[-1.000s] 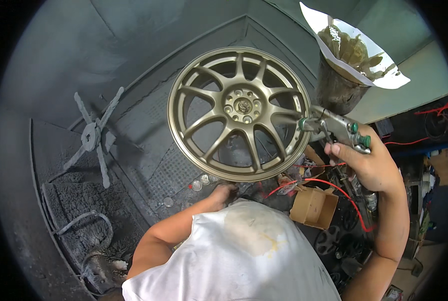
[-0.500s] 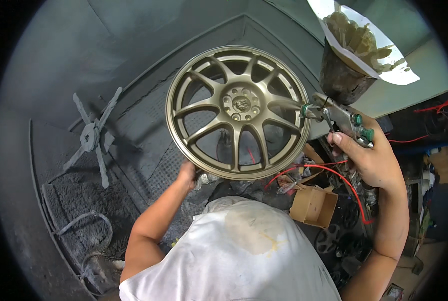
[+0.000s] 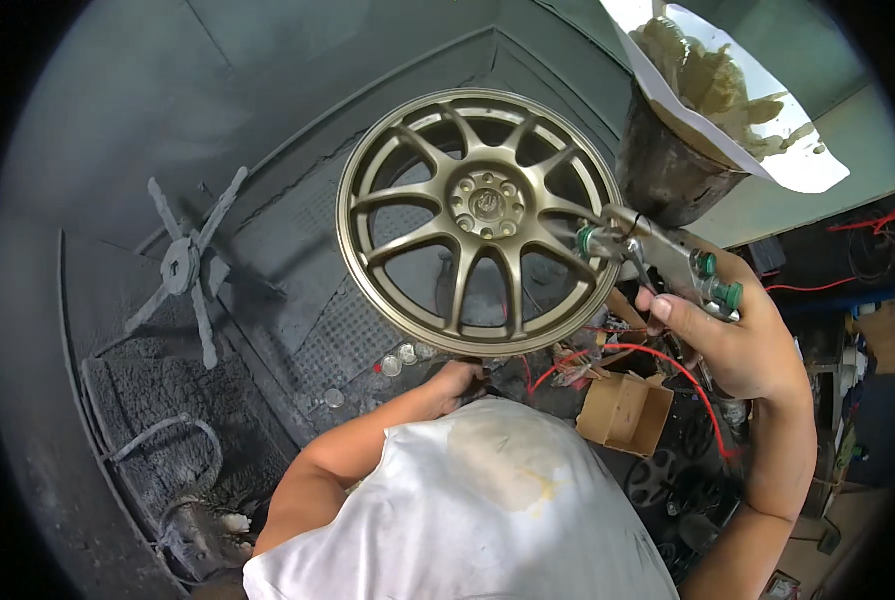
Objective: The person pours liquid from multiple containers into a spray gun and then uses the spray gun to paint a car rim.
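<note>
Now that the left hand (image 3: 455, 382) has left the lower-left edge of the bronze wheel (image 3: 487, 205), it sits between rim and shirt (image 3: 507, 530), its fingers too shadowed to tell whether they pinch anything. The right hand (image 3: 747, 342) wraps its fingers round a spray gun (image 3: 671, 257), whose nozzle has shifted inward over the wheel's right side. The wheel has turned, bringing different spokes under the nozzle. A dark cup (image 3: 670, 170) with a paper collar (image 3: 812, 168) shows past the gun; a four-armed stand (image 3: 179, 268) is farther left.
</note>
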Available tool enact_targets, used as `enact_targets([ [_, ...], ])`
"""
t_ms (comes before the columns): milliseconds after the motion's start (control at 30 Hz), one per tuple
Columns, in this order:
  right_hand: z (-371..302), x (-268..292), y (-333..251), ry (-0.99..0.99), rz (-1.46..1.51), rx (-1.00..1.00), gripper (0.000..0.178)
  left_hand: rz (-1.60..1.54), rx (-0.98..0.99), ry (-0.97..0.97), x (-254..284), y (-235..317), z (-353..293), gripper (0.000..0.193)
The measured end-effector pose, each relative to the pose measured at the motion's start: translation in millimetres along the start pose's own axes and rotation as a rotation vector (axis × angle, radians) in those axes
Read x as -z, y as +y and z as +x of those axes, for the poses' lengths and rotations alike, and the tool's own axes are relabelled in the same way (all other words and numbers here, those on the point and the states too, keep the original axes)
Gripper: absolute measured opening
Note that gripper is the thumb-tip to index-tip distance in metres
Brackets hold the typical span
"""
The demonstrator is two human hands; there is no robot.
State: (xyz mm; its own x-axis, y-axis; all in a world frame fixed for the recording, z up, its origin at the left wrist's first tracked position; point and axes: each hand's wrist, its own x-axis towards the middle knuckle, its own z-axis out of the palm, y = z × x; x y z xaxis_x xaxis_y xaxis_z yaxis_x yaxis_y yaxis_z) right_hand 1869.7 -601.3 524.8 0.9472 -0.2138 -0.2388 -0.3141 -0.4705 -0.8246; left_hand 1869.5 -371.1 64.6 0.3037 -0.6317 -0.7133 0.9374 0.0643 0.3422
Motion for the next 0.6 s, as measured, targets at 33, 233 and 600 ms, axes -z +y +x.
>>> enact_targets([
  [33,1,4,1,-0.023,0.066,-0.047,0.039,0.001,0.002,-0.002,3,5,-5,0.025],
  [233,11,10,-21,-0.223,-0.024,-0.156,0.034,-0.059,-0.416,0.472,86,60,-18,0.023],
  [600,20,1,-22,-0.224,-0.047,-0.156,0.025,-0.123,-0.323,0.381,10,48,-28,0.022],
])
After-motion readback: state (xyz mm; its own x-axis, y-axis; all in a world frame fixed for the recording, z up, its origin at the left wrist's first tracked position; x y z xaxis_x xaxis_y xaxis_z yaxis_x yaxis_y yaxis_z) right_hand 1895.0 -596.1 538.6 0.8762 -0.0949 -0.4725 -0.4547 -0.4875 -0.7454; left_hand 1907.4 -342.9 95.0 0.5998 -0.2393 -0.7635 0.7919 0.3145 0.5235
